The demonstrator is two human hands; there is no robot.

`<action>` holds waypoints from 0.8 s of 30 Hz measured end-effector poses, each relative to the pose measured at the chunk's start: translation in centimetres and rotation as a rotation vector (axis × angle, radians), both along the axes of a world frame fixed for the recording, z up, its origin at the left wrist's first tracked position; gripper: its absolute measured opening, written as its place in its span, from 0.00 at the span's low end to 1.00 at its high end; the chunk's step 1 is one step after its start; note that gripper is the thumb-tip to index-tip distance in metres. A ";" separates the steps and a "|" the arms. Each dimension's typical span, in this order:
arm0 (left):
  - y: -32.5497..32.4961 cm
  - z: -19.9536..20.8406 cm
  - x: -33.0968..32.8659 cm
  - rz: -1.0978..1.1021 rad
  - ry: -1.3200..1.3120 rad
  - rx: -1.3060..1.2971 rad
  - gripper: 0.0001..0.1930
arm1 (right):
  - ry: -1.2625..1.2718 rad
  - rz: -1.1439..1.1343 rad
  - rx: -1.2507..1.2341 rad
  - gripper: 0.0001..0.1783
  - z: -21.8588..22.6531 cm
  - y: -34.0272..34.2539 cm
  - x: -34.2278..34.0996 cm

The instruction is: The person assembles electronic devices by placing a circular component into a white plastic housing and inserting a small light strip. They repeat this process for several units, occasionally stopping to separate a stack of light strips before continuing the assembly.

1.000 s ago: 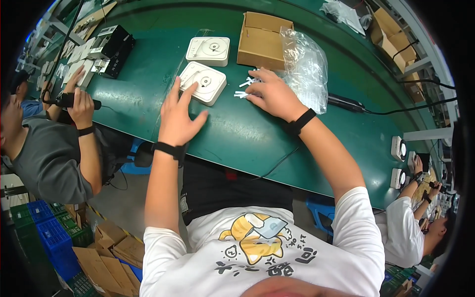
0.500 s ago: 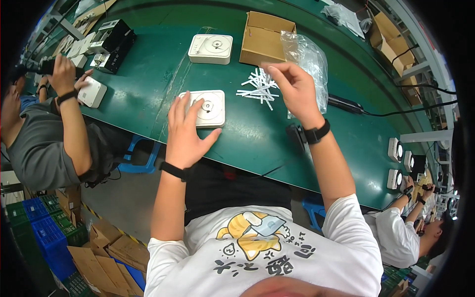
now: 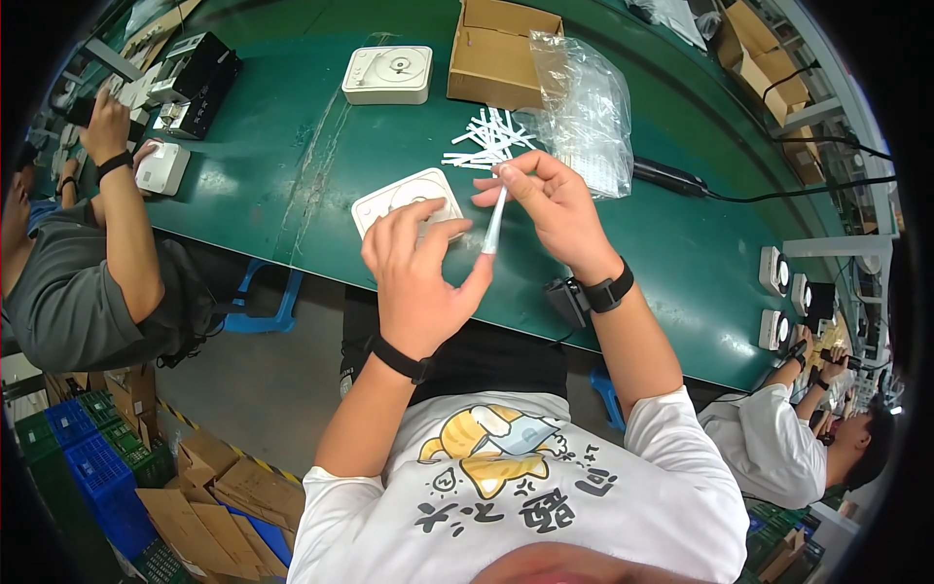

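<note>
In my right hand (image 3: 545, 200), a thin white strip (image 3: 494, 226) is pinched between thumb and fingers and slants down toward me. My left hand (image 3: 418, 268) has its fingers apart, over the near white box-shaped device (image 3: 428, 185), which has a round disc on top. The left thumb tip is by the strip's lower end; whether it touches cannot be told. Left fingers cover part of the device, which sits turned at an angle on the green table (image 3: 282, 185). Beyond my right hand lies a loose pile of white strips (image 3: 486, 136).
Farther back are a second white device (image 3: 387, 76), an open cardboard box (image 3: 501, 58) and a clear plastic bag (image 3: 593, 117). A black cylindrical tool (image 3: 669, 177) with a cable lies right. Co-workers sit left and right; the left person (image 3: 97, 263) holds another white device (image 3: 162, 167).
My right hand has come nearer from the strip pile, now showing a strip in its pinch. My left hand has shifted right, and the near device has turned. The view has moved slightly.
</note>
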State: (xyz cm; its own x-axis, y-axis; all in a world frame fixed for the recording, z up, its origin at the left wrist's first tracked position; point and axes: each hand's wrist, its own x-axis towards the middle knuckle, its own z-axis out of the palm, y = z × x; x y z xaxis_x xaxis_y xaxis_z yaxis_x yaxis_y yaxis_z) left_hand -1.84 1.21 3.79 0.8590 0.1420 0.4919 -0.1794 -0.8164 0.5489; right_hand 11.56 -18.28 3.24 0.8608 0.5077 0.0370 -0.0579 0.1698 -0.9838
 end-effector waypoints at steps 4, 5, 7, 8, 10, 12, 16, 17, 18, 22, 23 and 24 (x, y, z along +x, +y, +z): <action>-0.9 -0.1 0.6 -0.060 -0.029 -0.027 0.12 | 0.004 0.005 0.028 0.12 0.0 0.2 -0.7; -0.9 -0.1 0.4 -0.062 -0.039 -0.028 0.11 | -0.008 -0.004 0.019 0.12 -0.1 0.2 -0.9; -0.9 -0.2 0.0 -0.065 -0.056 -0.030 0.08 | -0.029 -0.022 0.002 0.11 -0.3 0.2 -1.2; -0.8 -0.3 0.0 -0.067 -0.053 -0.028 0.08 | -0.026 -0.024 0.004 0.11 -0.5 0.1 -1.2; -0.4 -0.8 -0.1 -0.081 -0.047 -0.007 0.07 | -0.025 -0.011 0.027 0.13 -0.9 0.1 -1.2; -0.1 -1.2 -0.2 -0.084 -0.042 0.006 0.06 | -0.023 -0.001 0.041 0.14 -0.4 0.4 -1.6; 0.5 -2.2 -0.4 -0.065 -0.093 -0.133 0.06 | -0.052 0.138 0.062 0.17 0.3 0.4 -3.4; 0.7 -2.7 -0.4 -0.103 -0.078 -0.158 0.07 | -0.169 0.181 0.028 0.17 -0.7 0.3 -3.2; 0.9 -3.1 -0.5 -0.142 -0.062 -0.184 0.08 | -0.287 0.223 -0.005 0.17 -1.7 0.3 -3.0; 2.1 -0.6 0.3 -0.152 -0.114 -0.066 0.13 | -0.285 0.190 0.015 0.13 -3.5 0.2 -2.9; 2.5 -0.2 0.6 -0.141 -0.147 0.005 0.14 | -0.224 0.150 0.040 0.11 -3.8 0.1 -2.9; 3.1 -0.5 1.1 -0.141 -0.145 0.008 0.14 | -0.223 0.149 0.042 0.11 -4.1 -0.1 -2.9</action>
State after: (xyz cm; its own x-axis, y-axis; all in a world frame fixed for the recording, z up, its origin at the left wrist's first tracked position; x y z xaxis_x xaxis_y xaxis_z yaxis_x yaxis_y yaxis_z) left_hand -0.74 4.26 3.33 0.7902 0.0208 0.6125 -0.3691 -0.7816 0.5028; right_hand 8.70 -18.38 -0.86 0.7448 0.6222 0.2411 0.1319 0.2168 -0.9673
